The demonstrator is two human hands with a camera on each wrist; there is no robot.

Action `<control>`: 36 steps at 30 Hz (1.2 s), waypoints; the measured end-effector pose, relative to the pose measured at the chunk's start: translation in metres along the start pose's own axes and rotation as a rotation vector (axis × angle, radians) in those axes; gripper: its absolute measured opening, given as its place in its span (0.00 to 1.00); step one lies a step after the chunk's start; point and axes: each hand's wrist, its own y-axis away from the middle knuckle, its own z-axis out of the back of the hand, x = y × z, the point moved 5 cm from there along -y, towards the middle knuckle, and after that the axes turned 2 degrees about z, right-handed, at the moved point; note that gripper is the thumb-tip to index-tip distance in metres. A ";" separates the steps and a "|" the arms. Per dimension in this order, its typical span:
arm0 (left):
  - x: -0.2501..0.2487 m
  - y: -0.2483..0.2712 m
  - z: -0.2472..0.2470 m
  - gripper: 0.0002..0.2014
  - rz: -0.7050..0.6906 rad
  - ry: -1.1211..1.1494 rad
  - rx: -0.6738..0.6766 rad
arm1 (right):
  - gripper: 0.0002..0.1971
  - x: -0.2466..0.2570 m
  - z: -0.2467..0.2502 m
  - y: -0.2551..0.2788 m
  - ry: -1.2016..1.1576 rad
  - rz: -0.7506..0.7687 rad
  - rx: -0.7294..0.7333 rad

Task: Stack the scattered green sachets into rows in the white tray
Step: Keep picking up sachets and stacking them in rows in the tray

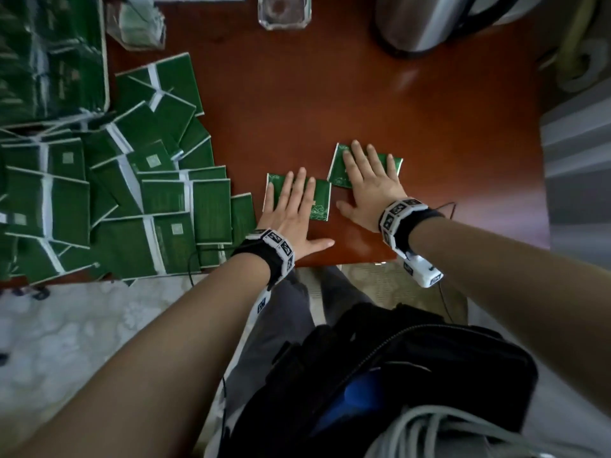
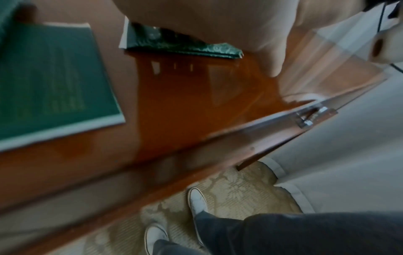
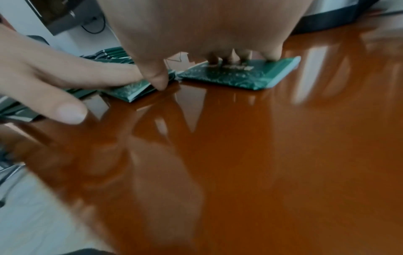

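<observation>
A glossy red-brown table [image 1: 330, 104] stands over pale marbled flooring and a patterned beige carpet [image 2: 235, 195]. At its far left corner the white tray [image 1: 106, 77] holds rows of green sachets, with a loose heap of sachets [image 1: 132, 193], too many and too overlapped to count, spread below it. Right of the heap lie two separate sachets: the left hand [image 1: 291, 213] presses flat, fingers straight and spread, on the left sachet [image 1: 320, 203], and the right hand [image 1: 367, 186] lies the same way on the right sachet [image 1: 340, 170]; a clear glass [image 1: 284, 9] and a metal kettle [image 1: 426, 24] stand at the far edge.
</observation>
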 end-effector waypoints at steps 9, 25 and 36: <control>-0.034 0.054 -0.036 0.61 -0.026 -0.065 -0.094 | 0.45 0.005 -0.064 0.086 0.021 0.139 -0.130; 0.011 0.171 0.092 0.12 0.194 0.095 -0.288 | 0.17 0.075 0.060 0.159 -0.024 -0.032 -0.183; 0.099 0.254 0.201 0.24 0.368 0.051 -0.379 | 0.14 0.186 0.204 0.158 0.091 0.153 -0.458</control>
